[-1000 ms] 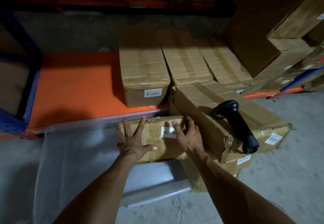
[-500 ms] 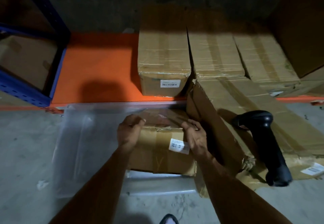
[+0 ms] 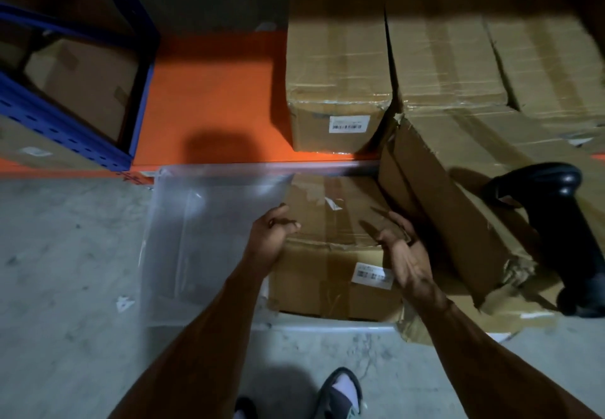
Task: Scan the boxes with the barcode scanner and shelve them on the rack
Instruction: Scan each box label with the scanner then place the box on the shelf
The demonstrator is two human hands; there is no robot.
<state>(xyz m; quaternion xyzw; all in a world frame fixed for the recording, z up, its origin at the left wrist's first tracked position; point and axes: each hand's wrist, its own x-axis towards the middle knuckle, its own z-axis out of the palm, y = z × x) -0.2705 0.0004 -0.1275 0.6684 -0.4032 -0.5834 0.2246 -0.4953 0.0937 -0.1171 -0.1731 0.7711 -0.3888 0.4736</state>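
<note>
Brown box [image 3: 330, 255], orange shelf [image 3: 212, 97]

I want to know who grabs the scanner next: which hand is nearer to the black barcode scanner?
Right. The right hand is at the box's right edge, with the barcode scanner further right on the torn carton. The left hand is on the box's far side.

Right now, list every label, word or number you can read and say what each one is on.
No text can be read.
White barcode label on the box in the clear bin: bars show, print too blurred.
White barcode label on the shelved box: too small.
Labels on other boxes: unreadable.
</note>
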